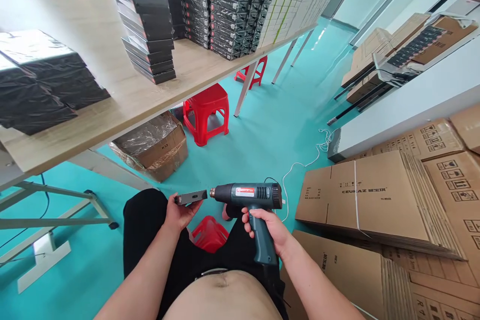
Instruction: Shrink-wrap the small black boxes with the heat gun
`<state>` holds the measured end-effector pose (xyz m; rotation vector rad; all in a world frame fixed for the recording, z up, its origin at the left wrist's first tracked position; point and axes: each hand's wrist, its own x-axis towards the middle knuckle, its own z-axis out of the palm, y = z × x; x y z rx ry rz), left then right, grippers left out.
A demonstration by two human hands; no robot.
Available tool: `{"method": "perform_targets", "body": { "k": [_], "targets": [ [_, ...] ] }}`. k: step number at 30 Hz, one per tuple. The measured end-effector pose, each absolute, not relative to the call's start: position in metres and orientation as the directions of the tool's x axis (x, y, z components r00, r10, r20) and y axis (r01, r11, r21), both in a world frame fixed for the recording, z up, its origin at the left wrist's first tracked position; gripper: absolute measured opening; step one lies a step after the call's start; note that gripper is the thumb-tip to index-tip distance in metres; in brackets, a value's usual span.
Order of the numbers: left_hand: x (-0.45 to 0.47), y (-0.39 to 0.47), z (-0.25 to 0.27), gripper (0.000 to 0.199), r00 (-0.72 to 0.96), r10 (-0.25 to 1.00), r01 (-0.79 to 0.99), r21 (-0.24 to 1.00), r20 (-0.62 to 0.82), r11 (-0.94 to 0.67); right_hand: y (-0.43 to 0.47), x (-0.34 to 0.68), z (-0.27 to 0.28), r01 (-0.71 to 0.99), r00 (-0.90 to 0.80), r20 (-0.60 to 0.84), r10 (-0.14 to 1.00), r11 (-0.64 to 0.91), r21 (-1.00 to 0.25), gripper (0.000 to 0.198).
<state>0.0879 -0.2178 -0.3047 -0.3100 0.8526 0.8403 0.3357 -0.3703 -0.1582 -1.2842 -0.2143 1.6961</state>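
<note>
My right hand (268, 225) is wrapped round the handle of a dark green heat gun (258, 195), whose nozzle points left. In my left hand (183, 214) is a small flat black box (191, 197), gripped at its left end and from below. The box's right end is close to the nozzle, with a narrow gap between them. Both are held over my lap, above a red plastic stool (210, 234) between my legs.
A wooden table (202, 67) at left bears stacked black boxes (148, 20) and film-wrapped packs (45, 80). Underneath is an open carton (161, 152) beside a red stool (208, 110). Bundled flat cartons (360, 195) stand at right. A white cable (296, 165) crosses the floor.
</note>
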Motion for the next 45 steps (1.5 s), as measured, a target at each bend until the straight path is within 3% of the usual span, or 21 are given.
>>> {"method": "perform_targets", "body": {
  "k": [6,9,18,24,28,35,40,45],
  "targets": [
    [0.089,-0.215,-0.301,0.032,0.291,0.607,-0.736,0.232,-0.739,0.636,-0.376,0.344,-0.145,-0.551,0.054,-0.659,0.751,-0.528,-0.646,0.025],
    [0.092,-0.212,-0.302,0.031,0.199,0.590,-0.751,0.265,-0.783,0.605,-0.385,0.344,-0.140,-0.542,0.074,-0.659,0.749,-0.524,-0.657,0.024],
    [0.090,-0.209,-0.314,0.033,0.181,0.594,-0.796,0.238,-0.784,0.557,-0.389,0.337,-0.144,-0.513,-0.005,-0.649,0.761,-0.559,-0.652,0.026],
    [0.090,-0.211,-0.314,0.031,0.169,0.606,-0.791,0.260,-0.777,0.554,-0.358,0.318,-0.144,-0.505,0.065,-0.584,0.809,-0.479,-0.718,0.026],
    [0.084,-0.213,-0.323,0.024,0.248,0.556,-0.758,0.199,-0.793,0.622,-0.349,0.316,-0.144,-0.466,0.093,-0.579,0.810,-0.478,-0.745,0.025],
    [0.084,-0.214,-0.322,0.024,0.313,0.609,-0.755,0.197,-0.729,0.625,-0.376,0.322,-0.130,-0.360,-0.164,-0.582,0.797,-0.597,-0.717,0.028],
    [0.084,-0.215,-0.318,0.020,0.349,0.523,-0.679,0.175,-0.778,0.713,-0.375,0.327,-0.129,-0.386,-0.042,-0.593,0.804,-0.560,-0.733,0.030],
    [0.085,-0.217,-0.313,0.023,0.364,0.538,-0.616,0.237,-0.760,0.751,-0.362,0.326,-0.128,-0.428,0.019,-0.539,0.842,-0.480,-0.766,0.026]
  ]
}}
